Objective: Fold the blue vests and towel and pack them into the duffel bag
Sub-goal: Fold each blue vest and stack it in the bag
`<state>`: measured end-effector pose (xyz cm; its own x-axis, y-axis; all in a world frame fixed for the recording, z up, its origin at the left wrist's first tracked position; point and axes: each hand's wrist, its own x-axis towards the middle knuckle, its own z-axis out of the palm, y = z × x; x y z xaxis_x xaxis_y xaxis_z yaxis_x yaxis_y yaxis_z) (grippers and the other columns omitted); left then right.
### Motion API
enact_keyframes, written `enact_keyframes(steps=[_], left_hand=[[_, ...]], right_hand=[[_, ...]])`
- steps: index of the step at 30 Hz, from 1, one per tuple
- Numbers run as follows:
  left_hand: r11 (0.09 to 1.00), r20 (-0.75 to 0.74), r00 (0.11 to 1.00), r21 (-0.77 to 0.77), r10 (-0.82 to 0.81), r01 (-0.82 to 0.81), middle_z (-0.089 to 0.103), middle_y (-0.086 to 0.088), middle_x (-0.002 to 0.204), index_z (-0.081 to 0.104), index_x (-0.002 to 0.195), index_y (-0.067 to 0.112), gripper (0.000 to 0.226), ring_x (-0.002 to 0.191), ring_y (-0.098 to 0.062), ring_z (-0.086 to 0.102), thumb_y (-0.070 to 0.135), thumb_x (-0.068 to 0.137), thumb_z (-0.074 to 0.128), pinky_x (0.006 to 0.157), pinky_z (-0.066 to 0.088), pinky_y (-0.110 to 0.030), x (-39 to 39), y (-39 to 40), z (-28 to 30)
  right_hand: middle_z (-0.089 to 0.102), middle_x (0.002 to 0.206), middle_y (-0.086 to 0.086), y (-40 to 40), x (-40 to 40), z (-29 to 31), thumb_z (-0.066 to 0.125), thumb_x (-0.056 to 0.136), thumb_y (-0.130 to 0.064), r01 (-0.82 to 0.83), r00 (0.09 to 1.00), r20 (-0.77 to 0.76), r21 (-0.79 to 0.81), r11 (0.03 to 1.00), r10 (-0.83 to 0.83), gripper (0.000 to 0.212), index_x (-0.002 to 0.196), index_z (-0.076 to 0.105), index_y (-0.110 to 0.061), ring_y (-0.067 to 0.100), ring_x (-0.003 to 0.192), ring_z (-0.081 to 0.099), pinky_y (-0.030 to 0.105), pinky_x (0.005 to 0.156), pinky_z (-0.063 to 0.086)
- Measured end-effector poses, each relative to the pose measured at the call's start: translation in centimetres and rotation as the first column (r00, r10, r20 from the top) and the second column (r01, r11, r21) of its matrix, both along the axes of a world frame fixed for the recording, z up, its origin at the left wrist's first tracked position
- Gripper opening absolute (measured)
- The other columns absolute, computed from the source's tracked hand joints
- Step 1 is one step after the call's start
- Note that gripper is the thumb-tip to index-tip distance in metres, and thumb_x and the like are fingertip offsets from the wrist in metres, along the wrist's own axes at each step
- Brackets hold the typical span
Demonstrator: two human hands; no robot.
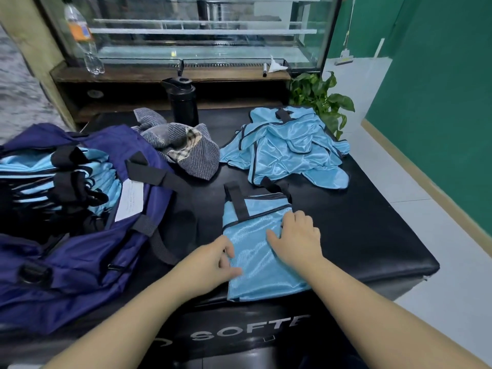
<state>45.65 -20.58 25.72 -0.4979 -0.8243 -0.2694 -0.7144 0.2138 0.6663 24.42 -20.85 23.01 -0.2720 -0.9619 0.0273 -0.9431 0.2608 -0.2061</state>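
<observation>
A folded blue vest (255,251) lies near the front edge of the black padded bench (372,235) — a narrow oblong of shiny, fine-mesh fabric with black binding and two black straps pointing away from the person. The right hand (298,238) lies flat on its upper right part, fingers spread and fairly straight, pressing the cloth down. The left hand (213,259) is at the vest's left edge, fingers curled with the tips on the fabric; whether it pinches the edge cannot be told.

Beyond, toward the bench's far right, a loose heap of unfolded blue vests (287,147) sits crumpled and glossy. Left of that heap lies the towel (183,145), a bunched grey ribbed cloth with a checked patch. The navy duffel bag (87,235) — soft nylon with black webbing handles — stands open on the left, holding a stack of folded vests (66,177). A black bottle (183,101) stands behind the towel.
</observation>
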Motion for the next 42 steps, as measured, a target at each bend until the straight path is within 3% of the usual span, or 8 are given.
enact_keyframes(steps=[4, 10, 15, 24, 27, 30, 36, 42], left_hand=[[0.948, -0.113, 0.961, -0.171, 0.252, -0.269, 0.059, 0.004, 0.080, 0.052, 0.094, 0.027, 0.020, 0.071, -0.006, 0.051, 0.039, 0.086, 0.065, 0.067, 0.042, -0.027, -1.3, -3.3, 0.2], [0.918, -0.215, 0.918, -0.147, 0.335, -0.369, 0.037, -0.002, 0.057, 0.039, 0.058, 0.012, 0.043, 0.056, -0.015, 0.034, 0.028, 0.089, 0.064, 0.054, 0.028, -0.030, -4.9, -7.4, 0.0], [0.796, -0.345, 0.768, -0.087, 0.540, -0.599, 0.027, -0.003, 0.057, 0.029, 0.057, 0.014, 0.047, 0.054, -0.016, 0.027, 0.022, 0.092, 0.059, 0.051, 0.020, -0.032, -5.6, -12.1, 1.3], [0.816, -0.079, 0.835, -0.179, 0.545, -0.549, 0.036, -0.002, 0.057, 0.035, 0.055, 0.017, 0.045, 0.054, -0.017, 0.033, 0.024, 0.087, 0.066, 0.050, 0.024, -0.031, -5.3, -13.3, -1.3], [0.760, -0.170, 0.773, -0.144, 0.612, -0.633, 0.057, -0.004, 0.074, 0.044, 0.074, 0.015, 0.029, 0.069, -0.024, 0.059, 0.027, 0.086, 0.067, 0.061, 0.042, -0.032, -5.2, -12.0, -1.2], [0.750, -0.340, 0.706, 0.000, 0.622, -0.661, 0.059, -0.004, 0.068, 0.041, 0.078, 0.017, 0.030, 0.058, -0.025, 0.067, 0.026, 0.085, 0.068, 0.066, 0.056, -0.040, -4.5, -10.2, -1.1], [0.858, -0.184, 0.867, -0.154, 0.462, -0.490, 0.057, 0.001, 0.071, 0.052, 0.083, 0.021, 0.022, 0.065, -0.019, 0.056, 0.027, 0.081, 0.073, 0.063, 0.044, -0.031, -2.3, -7.1, -2.0], [0.842, -0.034, 0.864, -0.208, 0.502, -0.497, 0.061, -0.001, 0.060, 0.058, 0.071, 0.008, 0.021, 0.059, -0.024, 0.061, 0.024, 0.086, 0.059, 0.059, 0.046, -0.030, -3.6, -7.7, -1.3]], right_hand=[[0.050, 0.079, 0.005, 0.8, 0.4, -1.9, 0.050, 0.079, -0.046, -0.033, 0.998, -0.066, -0.273, 0.961, 0.016, 0.035, 0.077, 0.054, -0.011, 0.026, 0.070, 0.050, 0.036, 0.061, 0.042], [0.056, 0.091, 0.006, 1.2, 0.3, -1.9, 0.043, 0.080, -0.041, -0.126, 0.986, -0.142, -0.294, 0.947, 0.087, 0.035, 0.083, 0.058, -0.010, 0.027, 0.085, 0.054, 0.039, 0.077, 0.039], [0.056, 0.110, 0.004, 1.3, 0.1, -2.2, 0.043, 0.084, -0.037, -0.270, 0.960, -0.169, -0.351, 0.896, 0.223, 0.035, 0.104, 0.060, -0.013, 0.024, 0.104, 0.051, 0.041, 0.094, 0.034], [0.044, 0.145, 0.000, 1.1, 0.0, -1.9, 0.037, 0.087, -0.038, -0.328, 0.941, -0.137, -0.131, 0.936, 0.310, 0.052, 0.137, 0.044, -0.028, 0.026, 0.138, 0.032, 0.053, 0.107, 0.031], [0.029, 0.156, 0.000, 1.0, 0.0, -1.8, 0.030, 0.088, -0.042, -0.312, 0.948, -0.080, -0.036, 0.949, 0.309, 0.059, 0.146, 0.033, -0.030, 0.026, 0.145, 0.018, 0.054, 0.112, 0.022], [0.002, 0.162, -0.004, 0.8, -0.2, -1.8, 0.011, 0.086, -0.050, -0.323, 0.946, -0.014, 0.024, 0.946, 0.324, 0.067, 0.152, 0.011, -0.037, 0.021, 0.148, -0.005, 0.050, 0.116, 0.001], [-0.010, 0.161, -0.006, 0.7, -0.2, -1.6, -0.002, 0.080, -0.054, -0.322, 0.947, 0.010, 0.096, 0.942, 0.322, 0.071, 0.150, -0.004, -0.043, 0.019, 0.147, -0.014, 0.051, 0.117, -0.004], [-0.005, 0.161, -0.006, 0.9, -0.4, -1.5, -0.003, 0.079, -0.055, -0.326, 0.945, 0.030, 0.084, 0.941, 0.325, 0.072, 0.150, 0.000, -0.042, 0.018, 0.147, -0.013, 0.049, 0.116, -0.005]])
